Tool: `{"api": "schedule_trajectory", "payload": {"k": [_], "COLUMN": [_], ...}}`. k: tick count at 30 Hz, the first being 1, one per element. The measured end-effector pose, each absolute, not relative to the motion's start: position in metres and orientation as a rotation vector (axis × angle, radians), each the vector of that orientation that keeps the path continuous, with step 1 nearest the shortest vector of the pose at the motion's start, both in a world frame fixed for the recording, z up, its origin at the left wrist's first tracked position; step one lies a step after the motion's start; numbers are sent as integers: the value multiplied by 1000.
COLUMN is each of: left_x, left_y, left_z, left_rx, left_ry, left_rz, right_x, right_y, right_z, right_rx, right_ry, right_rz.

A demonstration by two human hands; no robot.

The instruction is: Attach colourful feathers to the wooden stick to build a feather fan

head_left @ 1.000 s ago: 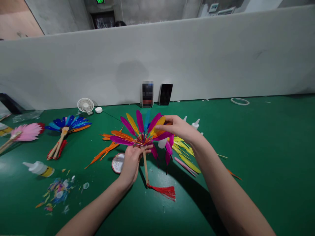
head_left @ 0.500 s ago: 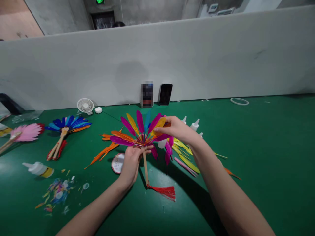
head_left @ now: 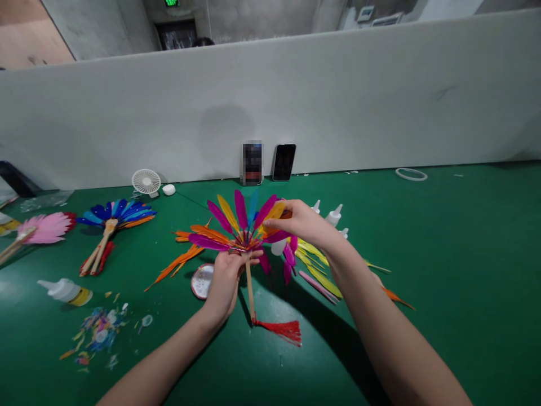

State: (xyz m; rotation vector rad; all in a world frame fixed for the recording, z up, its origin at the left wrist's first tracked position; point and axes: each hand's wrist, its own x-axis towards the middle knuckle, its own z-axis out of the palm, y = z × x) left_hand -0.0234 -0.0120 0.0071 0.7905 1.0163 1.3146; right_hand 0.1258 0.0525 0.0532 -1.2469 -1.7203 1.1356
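Observation:
A feather fan [head_left: 240,211] of magenta, yellow, orange and blue feathers is held up over the green table, its wooden handle [head_left: 250,287] pointing down. From the handle's end a red tassel [head_left: 281,331] trails to the right. My left hand [head_left: 228,270] is closed round the top of the handle, under the base of the feathers. At the fan's right side, my right hand [head_left: 298,220] pinches a yellow feather [head_left: 274,214] between thumb and fingers. Loose orange feathers [head_left: 180,265] lie left of the fan, and yellow-green feathers [head_left: 319,268] lie under my right forearm.
A small dish [head_left: 202,281] sits beside my left wrist. At left are a blue feather fan [head_left: 116,214], a pink feather fan [head_left: 46,228], a glue bottle [head_left: 67,291] and a scrap pile [head_left: 101,330]. Phones [head_left: 284,162] lean on the grey partition [head_left: 359,101] near a small white fan [head_left: 146,182].

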Motion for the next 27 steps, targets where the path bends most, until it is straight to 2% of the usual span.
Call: {"api": "schedule_trajectory", "payload": {"k": [27], "left_x": [-22], "left_y": [-7], "left_z": [9], "left_rx": [655], "left_ry": [1118], "left_rz": [1367], "right_x": [115], "right_y": [47], "right_z": [53], "right_rx": [-1248], "right_ry": [-1806], "right_rz": [1137]}}
